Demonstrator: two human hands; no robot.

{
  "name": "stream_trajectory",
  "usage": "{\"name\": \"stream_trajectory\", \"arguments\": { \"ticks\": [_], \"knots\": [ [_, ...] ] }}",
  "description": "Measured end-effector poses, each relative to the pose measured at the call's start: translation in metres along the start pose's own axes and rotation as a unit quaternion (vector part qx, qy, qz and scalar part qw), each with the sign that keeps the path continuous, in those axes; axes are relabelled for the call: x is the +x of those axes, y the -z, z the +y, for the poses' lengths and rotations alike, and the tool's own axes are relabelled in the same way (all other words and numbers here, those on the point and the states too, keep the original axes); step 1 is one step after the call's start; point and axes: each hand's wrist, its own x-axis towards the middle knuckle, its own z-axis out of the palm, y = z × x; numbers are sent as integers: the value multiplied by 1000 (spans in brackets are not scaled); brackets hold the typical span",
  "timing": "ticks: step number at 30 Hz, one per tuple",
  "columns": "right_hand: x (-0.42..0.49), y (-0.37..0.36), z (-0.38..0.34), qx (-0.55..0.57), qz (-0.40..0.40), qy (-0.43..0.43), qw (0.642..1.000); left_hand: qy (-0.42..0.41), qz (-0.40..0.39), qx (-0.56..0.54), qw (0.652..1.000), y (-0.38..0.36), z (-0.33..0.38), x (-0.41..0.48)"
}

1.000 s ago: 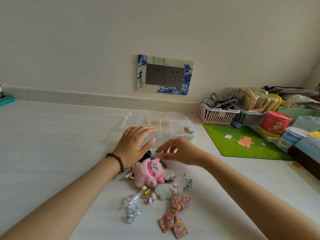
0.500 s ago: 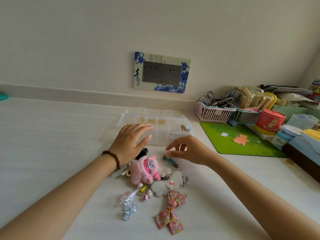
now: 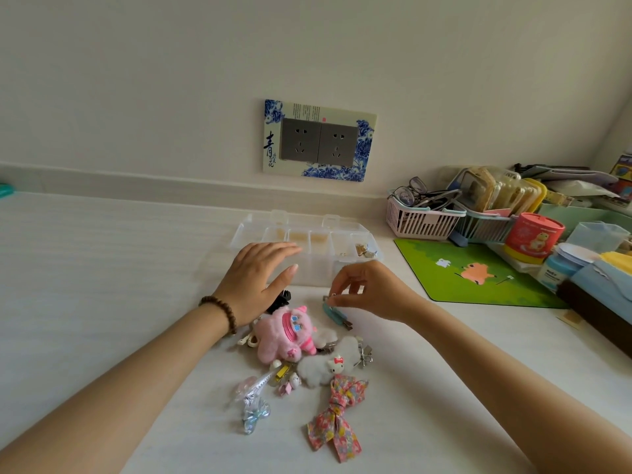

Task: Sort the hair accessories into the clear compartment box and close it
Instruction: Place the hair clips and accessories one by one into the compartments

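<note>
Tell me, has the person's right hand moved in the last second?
Yes. The right hand has shifted to the right, away from the pink plush toy, and now pinches the end of a small blue hair clip beside that toy.

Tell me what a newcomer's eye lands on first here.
The pink plush toy lies mid-table among the hair accessories, the floral bow nearest the camera. Behind, the right hand pinches a blue clip in front of the clear compartment box.

one head-worn view; looks forward and down, close over the table (image 3: 102, 268)
</note>
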Motion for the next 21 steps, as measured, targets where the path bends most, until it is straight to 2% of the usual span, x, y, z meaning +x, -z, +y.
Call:
{"name": "stream_trajectory", "arguments": {
  "ticks": [5,10,12,16,18,21],
  "knots": [
    [17,27,-18,147,132,-13,980,5,-1,-6,1000,0,-2,0],
    [48,45,-7,108,242,-45,963,4,2,-7,1000,0,-1,1],
    [55,45,1,73,222,-60,970,3,3,-6,1000,0,-1,1],
    [60,37,11,-53,131,-75,987,-2,5,-3,1000,0,-2,1],
    [60,36,12,-94,144,-84,982,-1,4,-2,1000,-1,-2,0],
    [47,39,4,-119,204,-36,971,0,2,-3,1000,-1,-3,0]
  ]
}}
